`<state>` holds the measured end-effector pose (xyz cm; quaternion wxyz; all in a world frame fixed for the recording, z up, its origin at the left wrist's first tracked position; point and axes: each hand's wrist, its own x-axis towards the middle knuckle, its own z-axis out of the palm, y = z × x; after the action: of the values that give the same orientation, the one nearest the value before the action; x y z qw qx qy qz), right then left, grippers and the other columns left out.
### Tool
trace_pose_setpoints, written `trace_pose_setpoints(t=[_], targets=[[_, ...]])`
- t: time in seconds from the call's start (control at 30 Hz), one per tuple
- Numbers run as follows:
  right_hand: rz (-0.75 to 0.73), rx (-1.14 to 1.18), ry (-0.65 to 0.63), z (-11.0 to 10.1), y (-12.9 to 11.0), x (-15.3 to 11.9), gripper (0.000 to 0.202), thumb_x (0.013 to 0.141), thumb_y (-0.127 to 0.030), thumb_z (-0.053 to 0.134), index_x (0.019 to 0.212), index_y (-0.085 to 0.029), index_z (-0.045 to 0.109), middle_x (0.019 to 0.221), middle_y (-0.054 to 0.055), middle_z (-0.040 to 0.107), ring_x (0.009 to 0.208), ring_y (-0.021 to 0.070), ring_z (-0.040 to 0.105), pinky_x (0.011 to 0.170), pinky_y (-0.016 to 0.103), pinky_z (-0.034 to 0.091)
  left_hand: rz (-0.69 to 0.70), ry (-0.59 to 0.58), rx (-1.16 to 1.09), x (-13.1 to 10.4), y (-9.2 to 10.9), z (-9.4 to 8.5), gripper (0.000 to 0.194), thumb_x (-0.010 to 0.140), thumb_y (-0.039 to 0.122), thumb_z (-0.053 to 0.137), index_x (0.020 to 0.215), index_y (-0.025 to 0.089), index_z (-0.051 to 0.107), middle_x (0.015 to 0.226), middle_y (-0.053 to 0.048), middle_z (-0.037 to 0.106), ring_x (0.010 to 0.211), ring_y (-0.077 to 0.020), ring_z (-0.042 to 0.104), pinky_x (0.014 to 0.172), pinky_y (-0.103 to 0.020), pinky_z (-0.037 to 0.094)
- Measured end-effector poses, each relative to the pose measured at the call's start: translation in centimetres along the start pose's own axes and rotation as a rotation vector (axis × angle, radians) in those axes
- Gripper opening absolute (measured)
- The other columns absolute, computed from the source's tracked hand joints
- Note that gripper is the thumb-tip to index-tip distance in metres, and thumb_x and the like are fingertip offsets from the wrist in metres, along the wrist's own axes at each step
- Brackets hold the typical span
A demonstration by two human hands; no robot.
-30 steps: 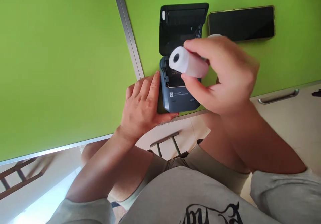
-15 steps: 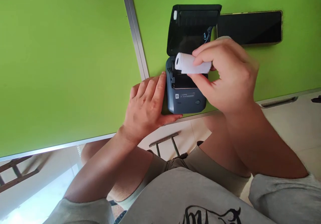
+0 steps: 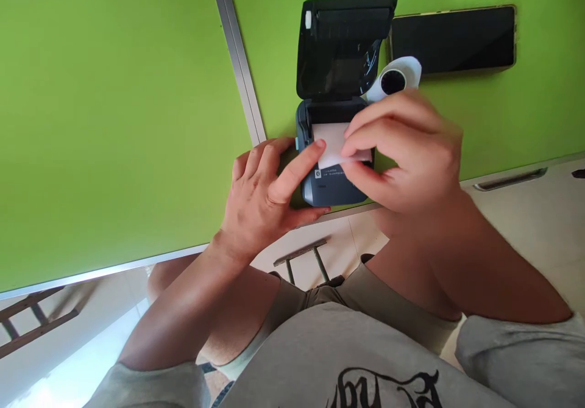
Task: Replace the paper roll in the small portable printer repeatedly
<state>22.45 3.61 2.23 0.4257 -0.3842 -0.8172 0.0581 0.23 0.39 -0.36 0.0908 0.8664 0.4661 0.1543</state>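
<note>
A small dark blue-grey thermal printer (image 3: pixel 315 191) sits near the table's front edge, its black lid (image 3: pixel 333 54) raised. White paper from a paper roll (image 3: pixel 331 136) lies across its open compartment. My left hand (image 3: pixel 260 194) rests spread at the printer's left front corner. Its index finger is stretched out with the tip on the paper, and its thumb lies along the front. With thumb and fingers closed, my right hand (image 3: pixel 409 155) pinches the right part of the paper, hiding the printer's right side.
Behind my right hand is a second white roll (image 3: pixel 414 72) with a dark core. A black phone-like slab (image 3: pixel 457 39) lies at the back right. A metal strip (image 3: pixel 235 48) crosses the green table (image 3: pixel 114 103). Below the front edge stands a stool (image 3: pixel 306 252).
The white paper roll has gone down from above the printer into its compartment. My left index finger has moved off the side onto the paper. The second roll has come into view.
</note>
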Motion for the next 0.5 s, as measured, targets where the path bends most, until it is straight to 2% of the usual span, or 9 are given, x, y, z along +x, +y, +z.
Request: trace_pose_setpoints(t=[0.07, 0.13, 0.2, 0.27, 0.33, 0.4, 0.5], targets=[[-0.001, 0.042, -0.059, 0.0, -0.1, -0.3, 0.019, 0.086, -0.015, 0.066, 0.074, -0.029, 0.061, 0.083, -0.003, 0.073, 0.074, 0.0176, 0.065, 0.069, 0.038, 0.057, 0.022, 0.021, -0.013, -0.1, 0.0, -0.1, 0.072, 0.095, 0.080, 0.051, 0.153, 0.038, 0.054, 0.139, -0.015, 0.063, 0.125, -0.0342, 0.059, 0.097, -0.046, 0.045], [0.009, 0.065, -0.075, 0.0, 0.1, -0.6, 0.013, 0.087, -0.022, 0.067, 0.078, -0.031, 0.063, 0.085, -0.003, 0.074, 0.076, 0.0184, 0.067, 0.071, 0.040, 0.058, 0.023, 0.015, -0.011, -0.1, 0.1, -0.1, 0.065, 0.096, 0.079, 0.050, 0.150, 0.042, 0.057, 0.140, -0.015, 0.062, 0.126, -0.0344, 0.058, 0.097, -0.047, 0.045], [0.023, 0.100, 0.006, -0.1, 0.5, -0.8, 0.003, 0.086, -0.031, 0.067, 0.084, -0.031, 0.066, 0.088, -0.001, 0.072, 0.075, 0.0184, 0.066, 0.067, 0.040, 0.057, 0.015, -0.001, 0.010, 0.0, 0.1, -0.2, 0.063, 0.096, 0.078, 0.050, 0.148, 0.044, 0.058, 0.141, -0.016, 0.060, 0.127, -0.0344, 0.057, 0.096, -0.048, 0.046], [0.096, 0.147, 0.136, -0.1, 1.0, -0.8, 0.007, 0.086, -0.034, 0.066, 0.092, -0.030, 0.067, 0.095, 0.002, 0.071, 0.075, 0.0167, 0.064, 0.056, 0.035, 0.049, 0.015, -0.008, 0.034, 0.0, 0.1, -0.2, 0.060, 0.096, 0.078, 0.050, 0.145, 0.045, 0.060, 0.140, -0.016, 0.060, 0.125, -0.0344, 0.057, 0.095, -0.048, 0.046], [0.242, 0.206, 0.218, -0.1, 1.5, -0.6, 0.014, 0.088, -0.029, 0.061, 0.101, -0.029, 0.066, 0.109, 0.005, 0.070, 0.090, 0.0173, 0.066, 0.048, 0.029, 0.040, 0.035, 0.004, 0.041, 0.0, 0.1, -0.1, 0.056, 0.097, 0.076, 0.049, 0.143, 0.045, 0.061, 0.139, -0.016, 0.060, 0.124, -0.0350, 0.058, 0.093, -0.047, 0.046], [0.347, 0.261, 0.218, 0.0, 1.8, -0.2, 0.026, 0.088, -0.025, 0.058, 0.114, -0.028, 0.060, 0.124, 0.006, 0.065, 0.116, 0.0192, 0.065, 0.045, 0.025, 0.039, 0.058, 0.027, 0.043, -0.1, -0.1, 0.1, 0.054, 0.098, 0.074, 0.049, 0.142, 0.045, 0.062, 0.139, -0.017, 0.059, 0.123, -0.0360, 0.058, 0.093, -0.048, 0.045], [0.354, 0.252, 0.163, 0.2, 2.0, 0.5, 0.040, 0.088, -0.023, 0.058, 0.126, -0.027, 0.050, 0.139, 0.007, 0.057, 0.139, 0.0209, 0.056, 0.047, 0.023, 0.042, 0.101, 0.070, 0.038, -0.3, -0.5, 0.5, 0.055, 0.096, 0.073, 0.054, 0.144, 0.045, 0.060, 0.139, -0.016, 0.057, 0.123, -0.0367, 0.058, 0.094, -0.047, 0.044]])
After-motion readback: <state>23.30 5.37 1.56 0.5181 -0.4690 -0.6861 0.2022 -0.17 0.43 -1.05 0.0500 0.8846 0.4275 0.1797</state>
